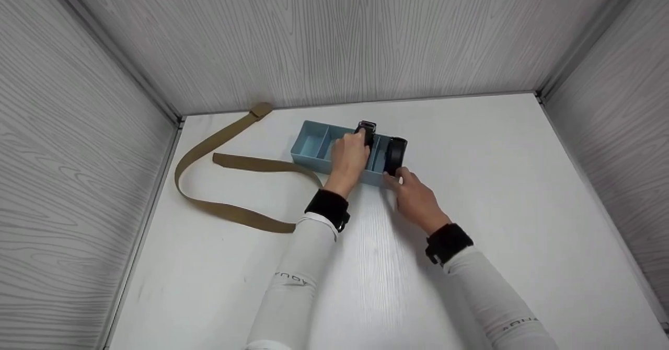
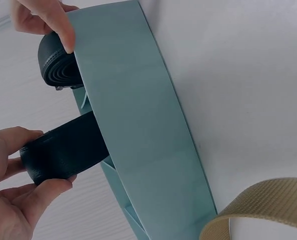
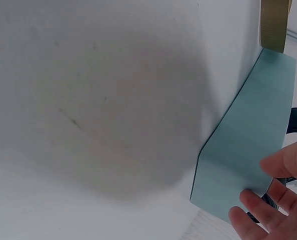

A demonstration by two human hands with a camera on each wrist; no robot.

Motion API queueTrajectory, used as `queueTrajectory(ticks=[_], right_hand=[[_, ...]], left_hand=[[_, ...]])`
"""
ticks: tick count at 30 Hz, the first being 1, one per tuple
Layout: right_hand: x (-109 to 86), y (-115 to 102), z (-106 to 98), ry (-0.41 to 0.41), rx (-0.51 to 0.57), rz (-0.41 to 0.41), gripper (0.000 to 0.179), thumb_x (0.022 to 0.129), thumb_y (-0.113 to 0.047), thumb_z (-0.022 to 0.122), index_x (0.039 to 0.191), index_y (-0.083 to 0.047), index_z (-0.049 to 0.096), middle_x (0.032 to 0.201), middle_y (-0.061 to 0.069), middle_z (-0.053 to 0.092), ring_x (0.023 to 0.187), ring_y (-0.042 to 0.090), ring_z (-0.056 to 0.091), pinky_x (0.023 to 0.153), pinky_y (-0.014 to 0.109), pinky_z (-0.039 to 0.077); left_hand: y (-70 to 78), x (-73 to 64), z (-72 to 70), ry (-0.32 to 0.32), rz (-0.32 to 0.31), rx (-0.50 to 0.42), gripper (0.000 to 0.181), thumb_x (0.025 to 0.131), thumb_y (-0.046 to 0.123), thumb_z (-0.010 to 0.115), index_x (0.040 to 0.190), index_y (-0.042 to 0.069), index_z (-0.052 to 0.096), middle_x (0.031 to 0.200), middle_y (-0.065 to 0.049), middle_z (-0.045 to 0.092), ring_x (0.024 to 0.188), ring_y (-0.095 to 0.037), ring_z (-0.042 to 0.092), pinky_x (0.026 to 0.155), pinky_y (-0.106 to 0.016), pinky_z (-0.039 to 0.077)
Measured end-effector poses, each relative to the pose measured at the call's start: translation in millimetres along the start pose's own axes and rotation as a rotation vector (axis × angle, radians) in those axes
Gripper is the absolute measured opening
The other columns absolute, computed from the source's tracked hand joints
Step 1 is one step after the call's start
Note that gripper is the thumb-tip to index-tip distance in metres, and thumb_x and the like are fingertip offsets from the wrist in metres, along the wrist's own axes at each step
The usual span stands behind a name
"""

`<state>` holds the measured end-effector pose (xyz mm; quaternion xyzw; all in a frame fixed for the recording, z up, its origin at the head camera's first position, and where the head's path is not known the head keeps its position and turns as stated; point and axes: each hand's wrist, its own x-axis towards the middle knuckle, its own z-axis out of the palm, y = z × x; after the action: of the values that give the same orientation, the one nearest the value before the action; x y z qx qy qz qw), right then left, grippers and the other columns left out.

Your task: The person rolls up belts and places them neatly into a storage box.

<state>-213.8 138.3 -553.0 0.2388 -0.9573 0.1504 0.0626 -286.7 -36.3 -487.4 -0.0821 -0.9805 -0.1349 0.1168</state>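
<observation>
My left hand [image 1: 350, 156] grips a rolled black belt [image 2: 66, 147] with thumb and fingers on its sides. The roll's lower part sits inside a compartment of the light blue divided box [image 1: 373, 178], and its metal buckle [image 1: 367, 125] shows at the far side. A second rolled black belt [image 1: 395, 154] stands in the right end compartment, its coils visible in the left wrist view. My right hand [image 1: 415, 199] holds the box's near right corner, with the thumb against the long wall and fingers around the end.
A tan webbing strap [image 1: 235, 215] lies in a loose curve left of the box, one part running up against it and under my left arm. The left end compartment [image 1: 311, 143] of the box holds nothing. Grey wood-grain panels [image 1: 334, 42] enclose the white table [image 1: 502, 183].
</observation>
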Motion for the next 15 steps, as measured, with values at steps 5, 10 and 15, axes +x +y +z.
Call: queueTrajectory(ticks=[5,10,15], right_hand=[[0.7,0,-1,-0.016,0.004,0.015,0.053,0.092,0.009,0.050,0.141,-0.012,0.054,0.124,0.020,0.048,0.106,0.035,0.057,0.073,0.045,0.053],[-0.4,-2,-1,-0.028,-0.011,0.026,0.051,0.094,0.007,0.049,0.141,-0.013,0.054,0.125,0.019,0.048,0.107,0.034,0.057,0.070,0.044,0.053],[0.8,-5,1,-0.037,-0.050,0.015,0.049,0.097,0.002,0.049,0.143,-0.014,0.052,0.126,0.018,0.047,0.107,0.033,0.057,0.067,0.041,0.054]], left_hand=[[1.8,4.8,5.5,-0.021,-0.016,0.013,0.033,0.090,0.021,0.071,0.119,0.006,0.068,0.099,-0.015,0.073,0.083,-0.029,0.071,0.068,-0.039,0.055],[-0.6,5.9,16.8,-0.041,-0.048,0.016,0.023,0.091,0.018,0.069,0.109,0.004,0.071,0.095,-0.014,0.073,0.082,-0.029,0.071,0.067,-0.039,0.055],[-8.6,2.3,27.1,-0.114,-0.110,0.019,0.033,0.093,0.019,0.067,0.124,0.006,0.067,0.100,-0.014,0.072,0.085,-0.029,0.070,0.068,-0.039,0.055]])
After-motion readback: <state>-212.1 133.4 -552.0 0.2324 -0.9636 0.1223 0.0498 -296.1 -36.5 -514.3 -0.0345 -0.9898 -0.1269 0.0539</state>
